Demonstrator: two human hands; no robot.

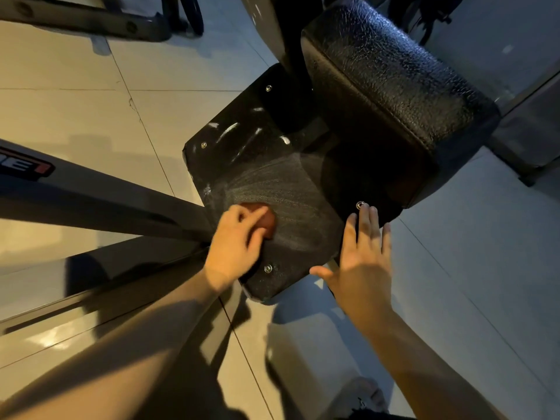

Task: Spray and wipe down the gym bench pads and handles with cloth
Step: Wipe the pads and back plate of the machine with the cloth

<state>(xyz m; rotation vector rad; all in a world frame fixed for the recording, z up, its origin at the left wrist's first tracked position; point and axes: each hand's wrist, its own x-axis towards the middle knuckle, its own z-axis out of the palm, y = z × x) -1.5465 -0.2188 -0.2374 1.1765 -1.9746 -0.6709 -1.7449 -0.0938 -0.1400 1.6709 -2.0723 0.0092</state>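
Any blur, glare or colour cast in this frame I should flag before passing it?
Head view: motion blur smears the left hand and the reddish cloth it grips. The right hand is sharper. White glare streaks sit on the black panel. Light is warm on the left and bluish on the right. Straight frame bars bow near the edges.

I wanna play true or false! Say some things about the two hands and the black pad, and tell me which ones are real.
1. The left hand presses a reddish-brown cloth on the lower black pad. True.
2. The right hand grips a spray bottle. False: it holds nothing, and its straight fingers lie at the pad's edge.
3. The lower black pad shows pale wipe streaks. True.
4. The floor is green carpet. False: it is pale tiles.
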